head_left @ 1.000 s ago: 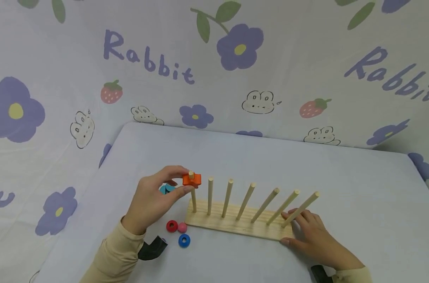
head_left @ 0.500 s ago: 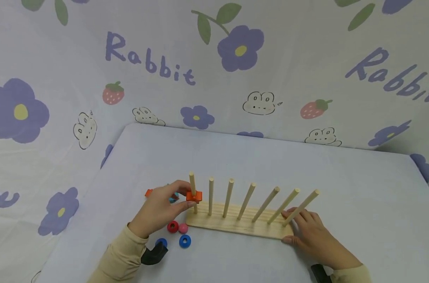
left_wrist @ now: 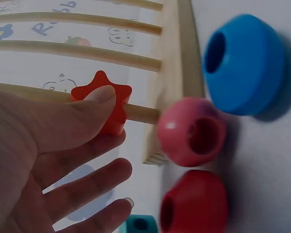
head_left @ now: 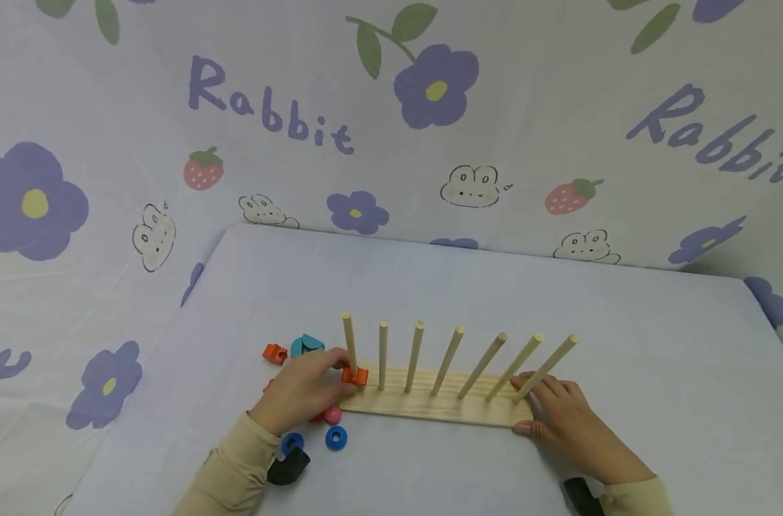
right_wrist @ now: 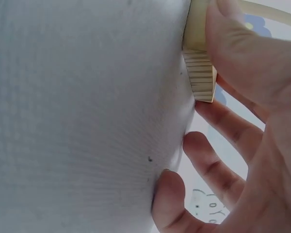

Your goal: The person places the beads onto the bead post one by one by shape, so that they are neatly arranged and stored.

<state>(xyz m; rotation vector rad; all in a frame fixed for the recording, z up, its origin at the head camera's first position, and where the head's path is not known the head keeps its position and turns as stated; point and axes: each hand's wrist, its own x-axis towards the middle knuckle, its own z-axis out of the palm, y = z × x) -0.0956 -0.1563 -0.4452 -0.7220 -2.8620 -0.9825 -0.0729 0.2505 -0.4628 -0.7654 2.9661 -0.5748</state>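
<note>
A wooden board [head_left: 437, 410] carries a row of several upright pegs. On its leftmost peg [head_left: 349, 340], an orange-red star-shaped bead [head_left: 355, 376] sits low, close over the board. My left hand [head_left: 301, 393] pinches this bead between thumb and index finger; in the left wrist view the peg passes through the star bead [left_wrist: 101, 80] and the other fingers are spread. At the opposite end, my right hand [head_left: 568, 426] holds the board, thumb on the near side and fingers behind. The right wrist view shows the board's end corner [right_wrist: 201, 75] between thumb and fingers.
Loose beads lie left of the board: two blue rings [head_left: 336, 438], a pink ball [head_left: 333, 414], a red bead [left_wrist: 199, 204] partly behind my left hand, an orange bead [head_left: 275, 353] and teal pieces [head_left: 306, 345]. A patterned cloth hangs behind the white table [head_left: 482, 287].
My left hand has moved down, sliding the star bead from the top of the leftmost peg to near the board. My right hand keeps its hold on the board's end.
</note>
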